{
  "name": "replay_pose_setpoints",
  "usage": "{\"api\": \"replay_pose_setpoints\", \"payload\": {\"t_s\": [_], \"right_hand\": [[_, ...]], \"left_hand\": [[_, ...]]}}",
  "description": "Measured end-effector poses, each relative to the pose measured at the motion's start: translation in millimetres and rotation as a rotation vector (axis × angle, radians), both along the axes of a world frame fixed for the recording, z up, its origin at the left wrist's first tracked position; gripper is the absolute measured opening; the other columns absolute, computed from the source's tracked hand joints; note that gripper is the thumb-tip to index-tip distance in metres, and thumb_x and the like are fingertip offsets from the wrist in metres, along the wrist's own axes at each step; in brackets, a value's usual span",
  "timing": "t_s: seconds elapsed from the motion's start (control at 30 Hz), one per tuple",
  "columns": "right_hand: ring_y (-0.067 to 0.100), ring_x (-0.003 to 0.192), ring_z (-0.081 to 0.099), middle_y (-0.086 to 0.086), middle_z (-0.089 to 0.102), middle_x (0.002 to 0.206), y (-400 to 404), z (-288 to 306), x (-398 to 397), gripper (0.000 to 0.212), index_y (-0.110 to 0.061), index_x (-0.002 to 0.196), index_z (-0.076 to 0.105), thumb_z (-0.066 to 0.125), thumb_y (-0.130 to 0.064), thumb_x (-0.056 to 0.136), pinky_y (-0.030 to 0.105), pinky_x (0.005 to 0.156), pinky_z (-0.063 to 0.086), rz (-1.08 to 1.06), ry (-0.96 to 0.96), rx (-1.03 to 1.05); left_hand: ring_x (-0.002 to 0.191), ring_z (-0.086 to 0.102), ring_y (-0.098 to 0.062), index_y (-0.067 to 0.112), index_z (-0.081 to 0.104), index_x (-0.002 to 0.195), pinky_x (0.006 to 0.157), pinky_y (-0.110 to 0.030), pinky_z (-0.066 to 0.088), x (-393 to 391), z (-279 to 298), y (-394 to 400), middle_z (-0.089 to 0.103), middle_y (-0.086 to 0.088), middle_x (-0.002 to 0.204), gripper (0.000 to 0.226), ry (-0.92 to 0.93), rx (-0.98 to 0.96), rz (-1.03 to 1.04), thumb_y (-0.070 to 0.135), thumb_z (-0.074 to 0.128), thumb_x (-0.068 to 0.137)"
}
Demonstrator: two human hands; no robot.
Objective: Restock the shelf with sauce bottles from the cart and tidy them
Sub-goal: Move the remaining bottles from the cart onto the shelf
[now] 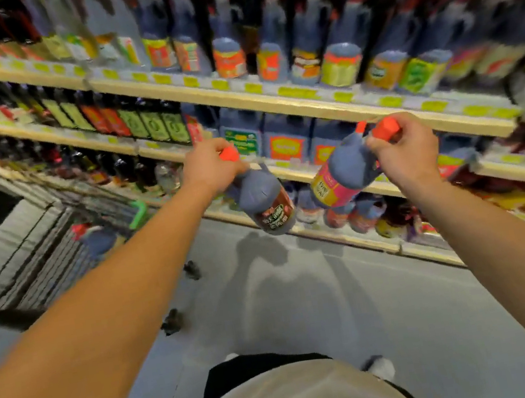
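Note:
My left hand [210,167] grips the red-capped neck of a dark sauce bottle with a brown label [267,203], which hangs tilted in front of the lower shelves. My right hand [407,148] grips the red-capped neck of a second sauce bottle with a pink and yellow label [341,178], tilted down to the left. Both bottles are in the air, just in front of a shelf edge [337,111] that carries large dark jugs [286,144]. The cart [38,236] stands at the left with one more red-capped bottle [97,238] in it.
Several shelves of dark sauce bottles rise ahead, with yellow price tags along their edges. The low shelf [383,241] below my hands holds more bottles. The grey floor [305,296] lies between me and the shelving. The cart's wheels [193,269] sit near the shelf base.

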State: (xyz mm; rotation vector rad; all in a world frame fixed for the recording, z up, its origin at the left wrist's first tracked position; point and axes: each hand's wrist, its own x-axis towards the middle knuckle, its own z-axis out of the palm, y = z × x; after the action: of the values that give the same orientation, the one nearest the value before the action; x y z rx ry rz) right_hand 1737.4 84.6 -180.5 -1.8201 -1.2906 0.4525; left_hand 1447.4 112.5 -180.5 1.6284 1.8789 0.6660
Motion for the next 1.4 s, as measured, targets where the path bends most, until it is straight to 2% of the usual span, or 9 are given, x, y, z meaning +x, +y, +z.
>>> {"api": "replay_pose_setpoints", "payload": {"t_s": [0.13,0.27,0.5,0.63,0.8,1.0,1.1,1.3,1.4], "right_hand": [[0.020,0.077,0.054,0.000,0.062,0.084,-27,9,95,0.012,-0.020,0.088,0.063,0.070,-0.020,0.077,0.030,0.068,0.041,-0.041,0.002,0.026],[0.017,0.078,0.052,-0.004,0.059,0.083,-49,19,174,0.014,-0.022,0.089,0.061,0.070,-0.020,0.078,0.028,0.067,0.036,-0.075,-0.056,0.054],[0.018,0.083,0.052,-0.004,0.059,0.088,-70,31,264,0.020,-0.016,0.099,0.062,0.068,-0.022,0.081,0.027,0.073,0.038,-0.125,-0.054,0.107],[0.018,0.084,0.053,-0.004,0.060,0.089,-68,32,295,0.021,-0.017,0.101,0.062,0.067,-0.024,0.082,0.030,0.075,0.042,-0.159,-0.029,0.133],[0.016,0.084,0.055,-0.005,0.061,0.089,-54,35,322,0.020,-0.017,0.100,0.062,0.066,-0.023,0.081,0.032,0.077,0.046,-0.166,-0.018,0.161],[0.013,0.079,0.050,-0.007,0.057,0.084,-22,37,344,0.018,-0.016,0.097,0.061,0.067,-0.022,0.081,0.023,0.070,0.035,-0.183,-0.045,0.200],[0.012,0.079,0.052,-0.006,0.058,0.084,-2,38,352,0.017,-0.017,0.096,0.061,0.067,-0.023,0.082,0.023,0.070,0.038,-0.181,-0.041,0.202],[0.010,0.076,0.050,-0.009,0.055,0.080,32,39,358,0.014,-0.020,0.096,0.059,0.066,-0.018,0.084,0.013,0.062,0.039,-0.190,-0.012,0.204],[0.012,0.078,0.052,-0.014,0.054,0.077,44,40,361,0.015,-0.019,0.097,0.060,0.066,-0.018,0.083,0.023,0.069,0.043,-0.195,-0.027,0.208]], "left_hand": [[0.078,0.060,-0.024,0.018,0.063,0.077,0.070,-0.036,0.051,97,4,-2,0.063,-0.003,0.079,0.029,0.034,0.058,-0.065,0.037,0.082,0.066],[0.086,0.063,-0.022,0.022,0.068,0.084,0.074,-0.037,0.052,181,13,-12,0.068,-0.002,0.085,0.021,-0.001,0.153,-0.110,0.028,0.080,0.069],[0.084,0.055,-0.019,0.019,0.066,0.093,0.069,-0.029,0.043,294,34,-18,0.063,0.004,0.088,0.022,-0.061,0.311,-0.176,0.025,0.075,0.073],[0.085,0.053,-0.016,0.022,0.065,0.098,0.069,-0.025,0.040,341,44,-6,0.064,0.005,0.093,0.025,-0.077,0.397,-0.182,0.026,0.073,0.075],[0.089,0.057,-0.020,0.025,0.062,0.100,0.069,-0.031,0.046,383,51,25,0.066,0.000,0.096,0.024,-0.115,0.458,-0.182,0.025,0.070,0.078],[0.090,0.060,-0.018,0.024,0.064,0.098,0.071,-0.026,0.043,419,55,78,0.068,0.005,0.094,0.024,-0.159,0.489,-0.158,0.022,0.069,0.074],[0.088,0.059,-0.013,0.024,0.065,0.099,0.068,-0.017,0.036,434,55,106,0.069,0.005,0.096,0.024,-0.136,0.499,-0.201,0.022,0.070,0.075],[0.092,0.055,-0.021,0.027,0.062,0.100,0.075,-0.028,0.042,460,41,147,0.068,0.003,0.097,0.023,-0.025,0.486,-0.311,0.021,0.064,0.077],[0.095,0.059,-0.026,0.027,0.061,0.102,0.077,-0.029,0.042,467,37,160,0.069,0.000,0.097,0.025,0.042,0.492,-0.348,0.024,0.063,0.078]]}}
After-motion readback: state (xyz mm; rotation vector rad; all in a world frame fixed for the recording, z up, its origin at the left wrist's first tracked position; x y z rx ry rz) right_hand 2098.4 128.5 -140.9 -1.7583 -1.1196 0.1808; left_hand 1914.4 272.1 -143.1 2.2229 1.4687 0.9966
